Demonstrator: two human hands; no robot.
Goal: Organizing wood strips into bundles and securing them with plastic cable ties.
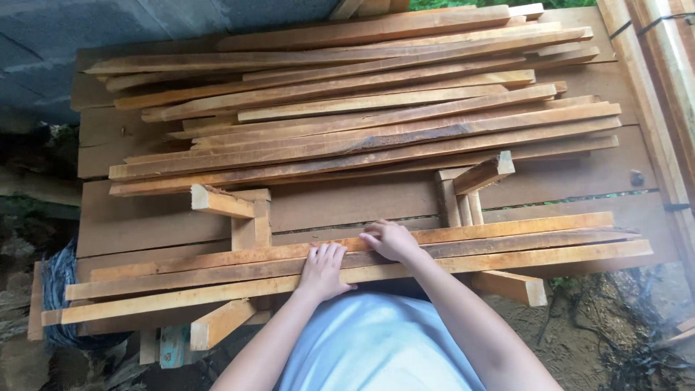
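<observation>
Three long, thin wooden slats lie side by side across short wooden cross blocks at the near edge of a plank table. My left hand rests palm down on the nearer slats, fingers spread. My right hand lies just to its right on the farthest slat of the three, fingers curled over its far edge. Neither hand lifts anything.
A large loose pile of similar long slats covers the far half of the table. A grey block wall stands at the far left. Upright timbers run along the right. Dirt ground and black cable lie below.
</observation>
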